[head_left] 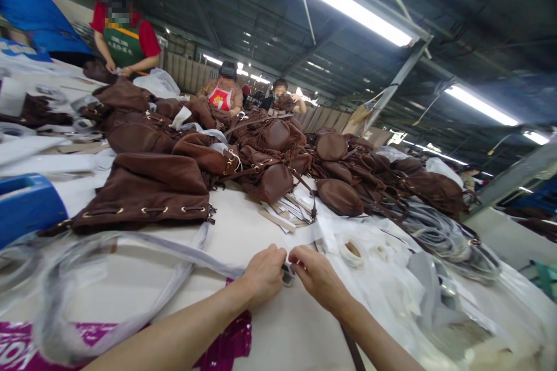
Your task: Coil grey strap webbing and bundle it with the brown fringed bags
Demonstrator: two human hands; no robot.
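Both my hands meet over the table at the lower middle. My left hand (266, 274) is closed around one end of a long strap wrapped in clear plastic (174, 242), which loops away to the left. My right hand (321, 275) sits just beside it, fingers bent and pinched together near the strap's end; what they hold is hidden. A small dark, shiny end piece (288, 274) shows between the two hands. Behind the left hand lies a brown drawstring bag (148, 188) with metal eyelets. Purple printed plastic (228, 339) lies under my left forearm.
Brown bags (278, 182) are heaped across the table's far side. A blue plastic holder (30, 208) stands at left. To the right lie white wrapping sheets (369, 284), a tape roll (351, 252) and coiled wrapped straps (439, 237). Several people work beyond, one in a green apron (124, 46).
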